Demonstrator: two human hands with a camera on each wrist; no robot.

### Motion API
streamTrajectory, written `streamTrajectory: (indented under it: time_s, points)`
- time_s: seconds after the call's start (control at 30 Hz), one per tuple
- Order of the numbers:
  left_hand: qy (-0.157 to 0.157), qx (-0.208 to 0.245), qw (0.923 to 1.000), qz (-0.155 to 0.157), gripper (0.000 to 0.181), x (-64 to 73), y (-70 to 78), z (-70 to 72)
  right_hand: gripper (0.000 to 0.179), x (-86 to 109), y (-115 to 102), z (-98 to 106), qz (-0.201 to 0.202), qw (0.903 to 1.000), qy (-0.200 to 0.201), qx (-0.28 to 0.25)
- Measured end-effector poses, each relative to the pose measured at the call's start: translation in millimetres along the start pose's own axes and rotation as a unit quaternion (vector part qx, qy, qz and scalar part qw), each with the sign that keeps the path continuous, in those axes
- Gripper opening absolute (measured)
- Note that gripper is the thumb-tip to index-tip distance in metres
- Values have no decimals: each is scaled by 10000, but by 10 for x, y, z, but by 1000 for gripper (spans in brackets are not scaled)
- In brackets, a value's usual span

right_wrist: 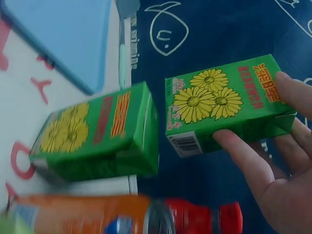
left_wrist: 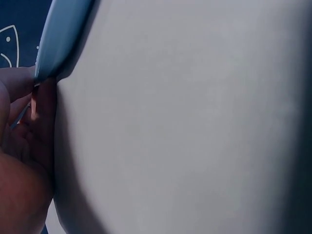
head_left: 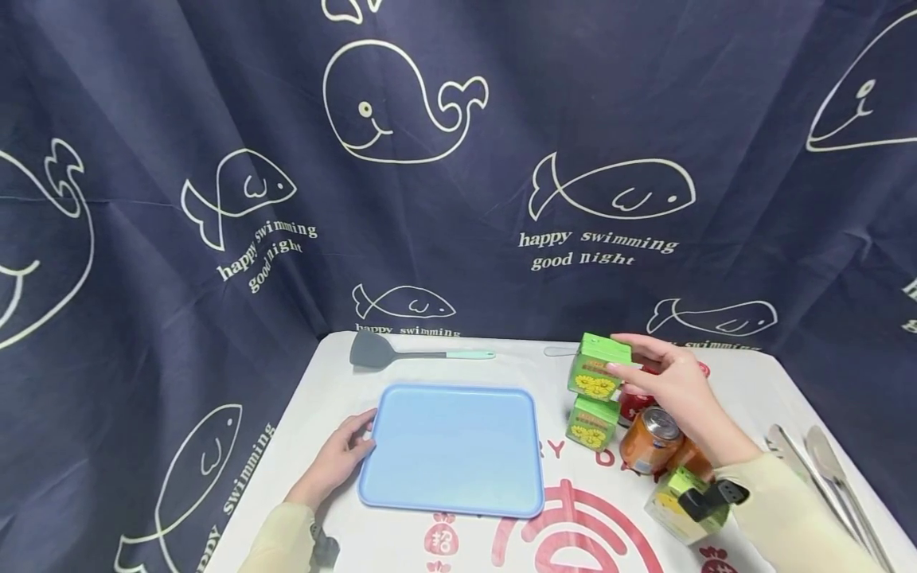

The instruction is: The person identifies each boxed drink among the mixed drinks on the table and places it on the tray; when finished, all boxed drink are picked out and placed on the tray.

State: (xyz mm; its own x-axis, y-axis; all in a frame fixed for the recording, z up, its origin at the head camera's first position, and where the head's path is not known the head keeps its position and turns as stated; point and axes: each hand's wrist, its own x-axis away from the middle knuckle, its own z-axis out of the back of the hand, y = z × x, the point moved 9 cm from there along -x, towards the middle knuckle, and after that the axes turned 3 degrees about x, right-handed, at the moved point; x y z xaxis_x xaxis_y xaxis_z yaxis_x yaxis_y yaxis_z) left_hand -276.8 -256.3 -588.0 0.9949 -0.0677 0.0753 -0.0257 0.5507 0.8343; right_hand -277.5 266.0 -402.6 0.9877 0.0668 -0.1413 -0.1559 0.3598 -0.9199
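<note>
My right hand [head_left: 677, 383] holds a green drink carton [head_left: 598, 372] with yellow flowers, thumb and fingers gripping its right end. In the right wrist view this carton [right_wrist: 219, 105] is raised and tilted, apart from a second matching carton [right_wrist: 92, 134]. That second carton [head_left: 591, 425] stands on the table just below it in the head view. At the left, my left hand [head_left: 340, 460] pinches the left rim of a bare blue tray [head_left: 451, 450]. The left wrist view shows the fingers on both sides of the tray's edge [left_wrist: 66, 39].
Beneath the right forearm are an orange can [head_left: 648, 444], a red bottle [right_wrist: 195, 217] and a yellow-green carton [head_left: 680, 513]. A spatula [head_left: 415, 355] lies along the back edge. Long metal utensils [head_left: 824, 477] lie at the right. A dark blue curtain [head_left: 458, 223] hangs behind the table.
</note>
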Motion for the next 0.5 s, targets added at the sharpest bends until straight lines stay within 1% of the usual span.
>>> streamTrajectory:
  time_s: [0.13,0.37,0.47,0.5]
  points:
    - [29,58,10000,24,56,-9,-33,17,56,-83,-20,-182,-18,9997,-165,-181]
    - [21,45,9999,-160,54,15,16,13,61,-174,-32,-462,-304,9986,-361,-223]
    - [23,48,10000,-83,54,17,15,11,61,-203,-45,-569,-330,9982,-411,-280]
    - [24,41,9999,-106,54,17,21,12,61,-213,-49,-606,-319,9981,-434,-298]
